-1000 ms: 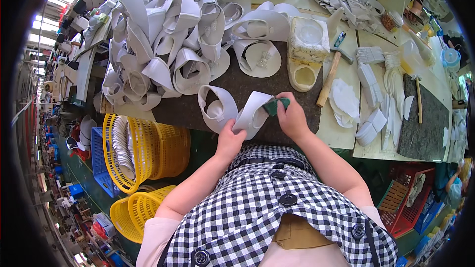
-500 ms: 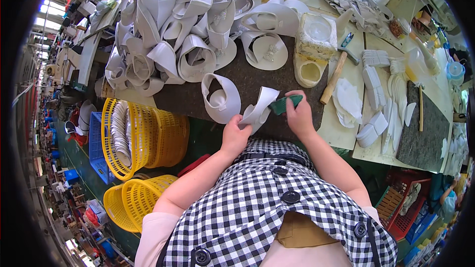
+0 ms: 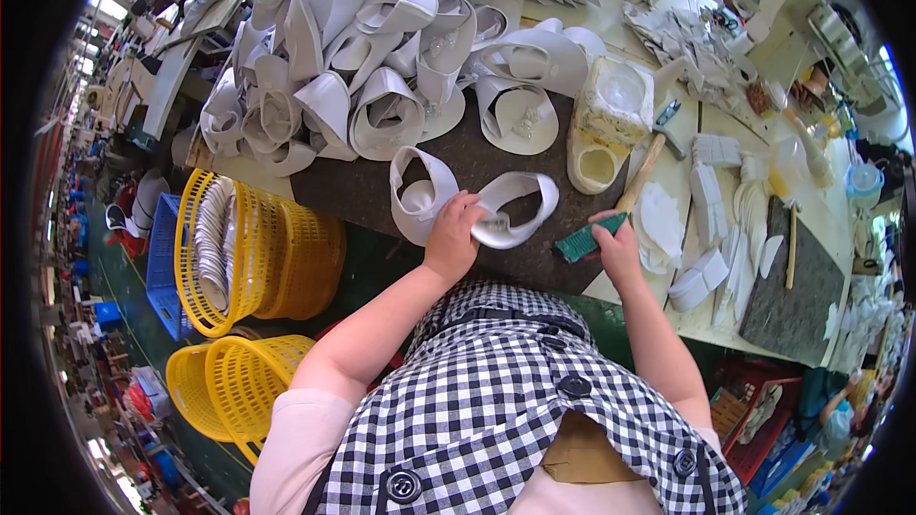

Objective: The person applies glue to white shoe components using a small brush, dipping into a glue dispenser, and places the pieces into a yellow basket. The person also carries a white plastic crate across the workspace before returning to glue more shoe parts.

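On the dark work mat near its front edge, my left hand grips a white slipper upper by its left end. Its loop faces up, with an oval opening. Touching or nearly touching it on the left is another white slipper upper. My right hand holds a green, rough-textured pad, apart from the upper and close to the mat's right edge. The fingertips under the pad are partly hidden.
A big heap of white uppers covers the back left. A glue-stained block with a cup stands behind my right hand, beside a wooden-handled hammer. Stacked white strips lie at right. Yellow baskets stand below left.
My right hand has drawn the green pad away from the upper, to the right and nearer me. The held upper has turned, so its opening now faces up. The view has shifted slightly.
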